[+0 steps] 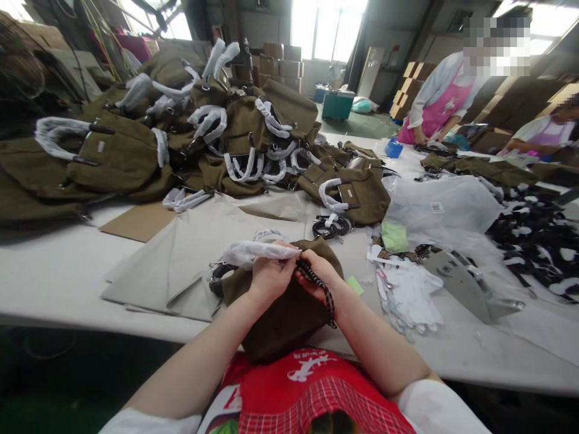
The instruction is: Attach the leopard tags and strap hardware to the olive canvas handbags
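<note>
An olive-brown handbag (284,319) lies at the table's front edge, against the red apron. Over its top my two hands meet. My left hand (274,271) is closed, with its fingertips pinched beside the white-wrapped handle (248,252); exactly what they pinch is hidden. My right hand (319,274) is closed around a black-and-white braided cord (319,283), whose loose end hangs down along the palm. A dark coiled strap (219,274) shows at the bag's left side.
Behind the hands, olive bags (117,157) with wrapped handles form a big heap. A coiled black strap (331,226) lies ahead. To the right are white gloves (414,295), a tape dispenser (470,286), clear plastic (443,205) and piled black straps (538,241). Two people work farther back.
</note>
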Demonstrator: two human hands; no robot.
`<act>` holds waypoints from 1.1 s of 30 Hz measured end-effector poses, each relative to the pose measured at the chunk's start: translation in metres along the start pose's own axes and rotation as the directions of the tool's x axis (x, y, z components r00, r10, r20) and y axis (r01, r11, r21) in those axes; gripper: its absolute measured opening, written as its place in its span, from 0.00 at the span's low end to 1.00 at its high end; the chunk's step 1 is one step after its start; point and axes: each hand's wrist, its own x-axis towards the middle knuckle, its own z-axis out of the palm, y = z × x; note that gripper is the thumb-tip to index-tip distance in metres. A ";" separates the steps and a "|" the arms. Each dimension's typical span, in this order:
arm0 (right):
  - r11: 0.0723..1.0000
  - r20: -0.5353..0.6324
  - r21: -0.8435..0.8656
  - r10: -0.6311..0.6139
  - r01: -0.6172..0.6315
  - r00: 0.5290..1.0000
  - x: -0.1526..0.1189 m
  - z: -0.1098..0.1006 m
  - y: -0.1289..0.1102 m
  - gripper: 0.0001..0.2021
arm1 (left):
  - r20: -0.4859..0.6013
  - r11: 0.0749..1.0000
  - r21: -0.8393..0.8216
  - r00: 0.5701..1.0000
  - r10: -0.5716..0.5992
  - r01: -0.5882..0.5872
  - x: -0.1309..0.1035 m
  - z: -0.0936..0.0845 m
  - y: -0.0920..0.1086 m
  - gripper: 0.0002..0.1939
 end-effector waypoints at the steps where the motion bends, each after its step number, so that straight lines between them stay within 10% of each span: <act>1: 1.000 -0.004 0.021 0.006 -0.006 1.000 -0.003 0.002 0.000 0.05 | -0.015 1.000 -0.004 1.000 0.001 -0.001 -0.003 -0.001 -0.001 0.08; 7: 0.985 0.004 0.055 -0.161 0.161 0.987 -0.021 0.011 0.006 0.07 | -0.093 0.947 -0.279 0.977 -0.192 0.159 -0.008 0.001 -0.003 0.08; 11: 0.901 0.061 -0.125 -0.410 0.415 0.910 -0.030 0.011 0.009 0.12 | 0.021 0.711 -0.619 0.913 -0.407 0.332 -0.007 0.002 0.004 0.10; 17: 0.896 0.095 -0.110 -0.420 0.429 0.902 -0.035 0.009 0.012 0.15 | 0.248 0.384 -0.794 0.827 -0.505 0.472 -0.011 0.001 0.010 0.15; 21: 0.863 0.124 -0.315 -0.375 0.395 0.919 -0.041 -0.003 -0.001 0.15 | 0.120 0.581 -0.719 0.892 -0.436 0.381 -0.015 -0.008 0.013 0.12; 24: 0.538 0.076 -0.686 -0.617 0.490 0.783 -0.056 -0.019 -0.033 0.14 | 0.074 0.803 -0.522 0.953 -0.293 0.287 -0.023 -0.023 0.019 0.09; 27: 0.088 0.285 -0.872 -0.710 0.482 0.644 -0.067 -0.035 -0.071 0.20 | 0.103 0.899 -0.401 0.983 -0.149 0.178 -0.038 -0.037 0.029 0.08; 30: -0.168 0.479 -0.877 -0.390 0.450 0.787 -0.067 -0.041 -0.093 0.41 | 0.127 0.943 -0.334 0.991 0.049 -0.004 -0.055 -0.047 0.041 0.04; 33: -0.233 0.445 -0.884 -0.158 0.404 0.882 -0.066 -0.035 -0.095 0.56 | 0.181 0.937 -0.265 0.943 0.281 -0.228 -0.066 -0.054 0.049 0.05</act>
